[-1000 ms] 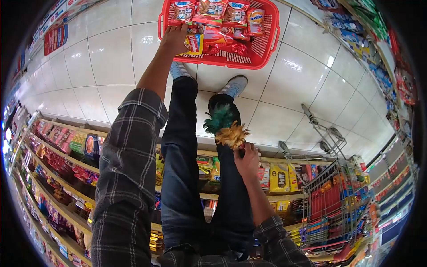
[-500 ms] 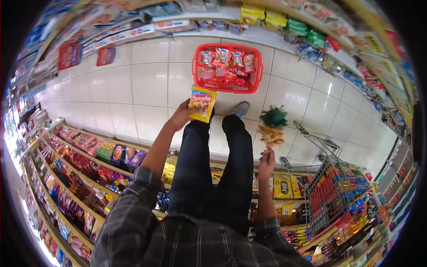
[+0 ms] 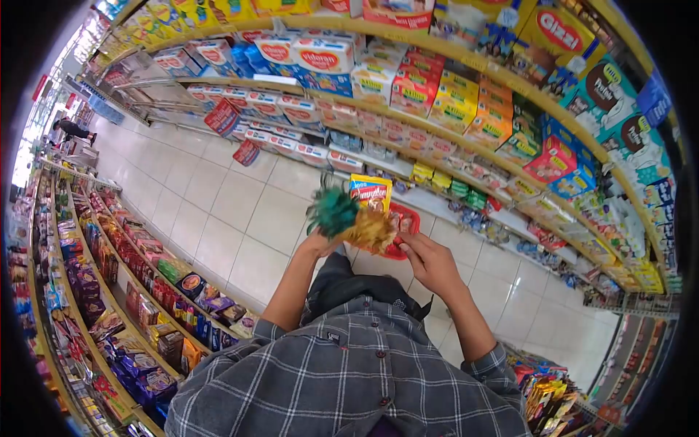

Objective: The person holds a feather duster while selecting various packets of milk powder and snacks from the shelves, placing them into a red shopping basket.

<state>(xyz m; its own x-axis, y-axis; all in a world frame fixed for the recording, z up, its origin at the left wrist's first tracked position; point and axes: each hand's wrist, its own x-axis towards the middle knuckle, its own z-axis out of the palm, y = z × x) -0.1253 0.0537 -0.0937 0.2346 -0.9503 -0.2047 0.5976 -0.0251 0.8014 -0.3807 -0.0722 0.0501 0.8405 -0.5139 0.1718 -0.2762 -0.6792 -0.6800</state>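
The feather duster (image 3: 349,218), with green and tan feathers, lies sideways in front of my chest. The fingers of my right hand (image 3: 435,261) are closed at its tan end, where the handle is. My left hand (image 3: 317,243) is behind the green feathers, which hide most of its fingers. Just past the feathers stands a yellow packet (image 3: 373,188) with red and white lettering, upright on my left hand's side; its lower part is covered by the duster. Beyond my hands on the floor sits the red basket (image 3: 412,220) with small packets in it, partly hidden by the duster.
Shelves of boxed goods (image 3: 415,87) curve across the far side. Racks of snack packets (image 3: 138,298) run along my left. Colourful packets (image 3: 546,390) are low at my right. Far down the tiled aisle (image 3: 218,211) is a person (image 3: 75,131).
My right hand has brought the duster up and left, in front of the yellow packet. My left hand has raised the packet. My view has tilted up towards the far shelves.
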